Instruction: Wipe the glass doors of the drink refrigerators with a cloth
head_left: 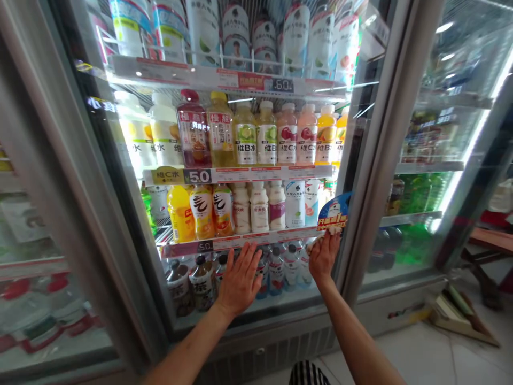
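My left hand (240, 280) lies flat against the glass door (244, 307) of a drinks fridge, its fingers stretched out over the lower shelves. At the door's right side, my right hand (324, 258) is closed on a crumpled whitish cloth (335, 230), pressed to the glass. Just above the cloth is a blue round sticker (336, 208) with red lettering. Behind the glass, small milk-drink bottles (259, 208) and orange-labelled bottles (202, 211) stand on the shelf above my left hand. Dark-capped bottles (201, 280) fill the bottom shelf, partly hidden by that hand.
Grey metal door frames (372, 155) run up both sides. Further shelves carry fruit drinks (246, 133) and tall white bottles (204, 32). A neighbouring fridge at right holds green bottles (417, 195). On the tiled floor (433, 355) sits an open cardboard box (460, 315).
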